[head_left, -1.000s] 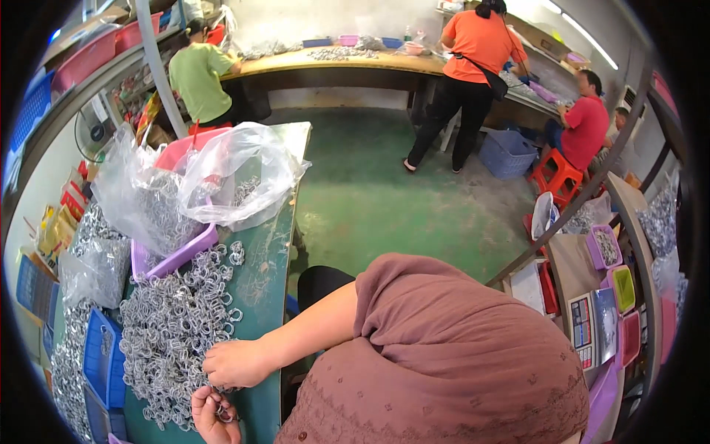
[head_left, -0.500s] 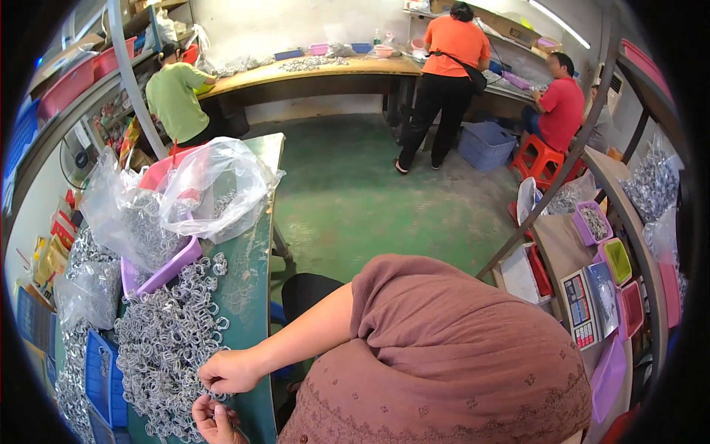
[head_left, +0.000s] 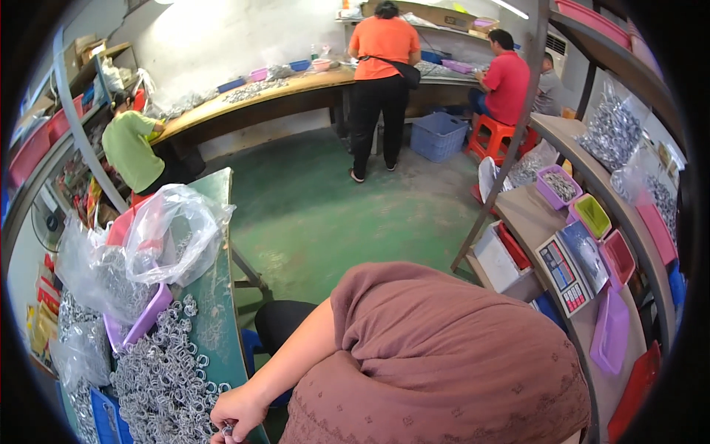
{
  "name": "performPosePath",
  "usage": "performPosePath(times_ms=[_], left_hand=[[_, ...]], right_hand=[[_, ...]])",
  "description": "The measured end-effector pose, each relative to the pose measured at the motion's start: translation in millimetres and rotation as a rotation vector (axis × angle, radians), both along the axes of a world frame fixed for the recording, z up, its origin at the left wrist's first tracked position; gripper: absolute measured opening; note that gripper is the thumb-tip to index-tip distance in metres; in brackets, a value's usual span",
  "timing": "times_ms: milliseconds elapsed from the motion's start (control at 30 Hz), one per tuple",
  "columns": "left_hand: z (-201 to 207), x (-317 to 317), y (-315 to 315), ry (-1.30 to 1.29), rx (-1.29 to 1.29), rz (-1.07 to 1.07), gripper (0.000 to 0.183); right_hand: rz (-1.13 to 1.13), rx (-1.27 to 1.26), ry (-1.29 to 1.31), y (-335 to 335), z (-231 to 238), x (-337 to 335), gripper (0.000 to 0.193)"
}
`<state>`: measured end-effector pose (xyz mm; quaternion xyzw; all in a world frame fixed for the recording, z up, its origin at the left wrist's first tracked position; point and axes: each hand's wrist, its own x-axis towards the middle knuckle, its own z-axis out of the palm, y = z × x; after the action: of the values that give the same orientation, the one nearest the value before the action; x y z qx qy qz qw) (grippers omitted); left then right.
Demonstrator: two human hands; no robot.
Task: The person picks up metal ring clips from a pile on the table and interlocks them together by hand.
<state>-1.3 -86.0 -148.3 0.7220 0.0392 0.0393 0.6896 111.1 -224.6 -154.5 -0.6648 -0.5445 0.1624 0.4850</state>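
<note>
My right hand [head_left: 240,409] reaches over the near edge of the green table. Its fingers are pinched together on a small silver metal ring [head_left: 227,428], partly hidden by the fingertips. Just below, my left hand [head_left: 221,439] shows only as fingertips at the picture's lower border, close to the same piece; whether it grips it is hidden. Beside both hands spreads a heap of small silver metal rings [head_left: 159,377]. A purple basket [head_left: 154,317] lies tipped at the heap's far end, with a clear plastic bag [head_left: 174,237] of similar pieces over it.
A blue tray [head_left: 108,416] stands left of the heap on the green table [head_left: 214,325]. Shelving on the right holds a scale [head_left: 566,274], a purple bin [head_left: 558,185] and a yellow-green bin [head_left: 592,214]. Several people work at far benches. A blue crate [head_left: 436,137] stands on the floor.
The view has shifted, so the room sits further left. Both hands are lower in the picture, and my left hand has mostly left it. The two hands now appear closer together.
</note>
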Motion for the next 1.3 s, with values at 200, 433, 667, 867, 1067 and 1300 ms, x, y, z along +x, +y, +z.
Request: performPosePath(times_ms=[200, 433, 667, 867, 1067, 1300], left_hand=[[-8, 0, 2, 0.036, -0.006, -0.094, 0.013], [7, -4, -15, -0.004, -0.009, -0.109, 0.013], [4, -5, -13, 0.035, -0.019, -0.167, 0.013], [-8, -3, -2, 0.073, -0.044, -0.187, 0.012], [-9, -3, -1, 0.105, -0.064, -0.193, 0.011], [-5, -4, -3, 0.102, -0.081, -0.181, 0.011]], right_hand=[[0.000, 0.053, 0.005, -18, 3, -7, 0.022], [-0.012, 0.020, -0.065, -30, 9, -12, 0.028], [-0.030, 0.046, -0.063, -34, 7, -15, 0.031], [-0.039, 0.031, -0.091, -34, 8, -16, 0.035], [-0.036, 0.028, -0.109, -33, 7, -14, 0.034], [0.009, 0.038, -0.098, -30, 8, -11, 0.034]])
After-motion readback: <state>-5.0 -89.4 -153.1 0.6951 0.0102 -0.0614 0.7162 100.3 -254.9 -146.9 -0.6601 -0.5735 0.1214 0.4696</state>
